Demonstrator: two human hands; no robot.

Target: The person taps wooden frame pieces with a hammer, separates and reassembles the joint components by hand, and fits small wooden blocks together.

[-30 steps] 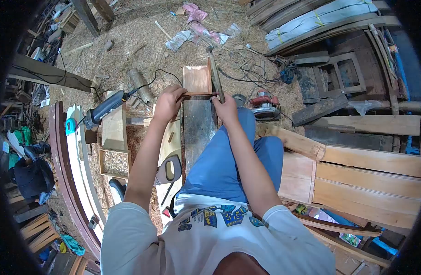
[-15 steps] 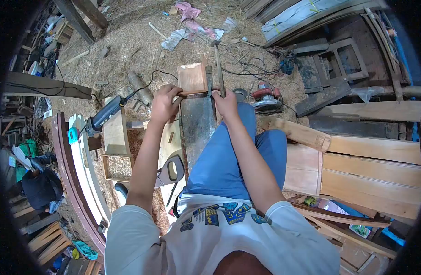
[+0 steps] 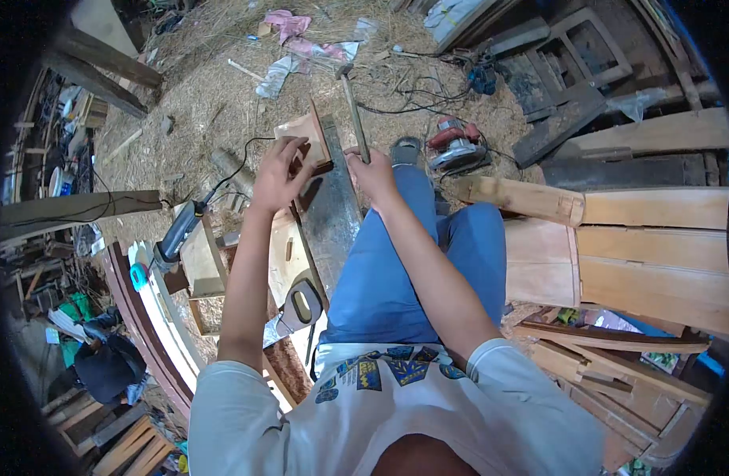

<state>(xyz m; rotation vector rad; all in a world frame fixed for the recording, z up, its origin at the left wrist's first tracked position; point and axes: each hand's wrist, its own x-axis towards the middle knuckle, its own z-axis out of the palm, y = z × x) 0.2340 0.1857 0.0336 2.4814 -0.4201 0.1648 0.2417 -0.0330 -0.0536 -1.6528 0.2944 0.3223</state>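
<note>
My right hand is wrapped round the wooden handle of a hammer, whose head points away from me. Beside it, a small wooden box stands at the far end of a dark, worn bench, tilted, with one side board upright. My left hand is at the box's near left corner, thumb and fingers apart; whether the fingertips touch the wood is hard to tell. Nearest my left forearm, a handsaw with a grey handle lies on a pale board.
An angle grinder with a cord lies to the left, near a teal tape measure. A red circular saw sits on the shavings-covered floor beyond my knees. Wooden panels are stacked at right. Another person is at far left.
The box has turned and tilted, its side board now standing up on the right. My left hand has loosened from its near edge. The hammer stays in my right hand; the view has shifted.
</note>
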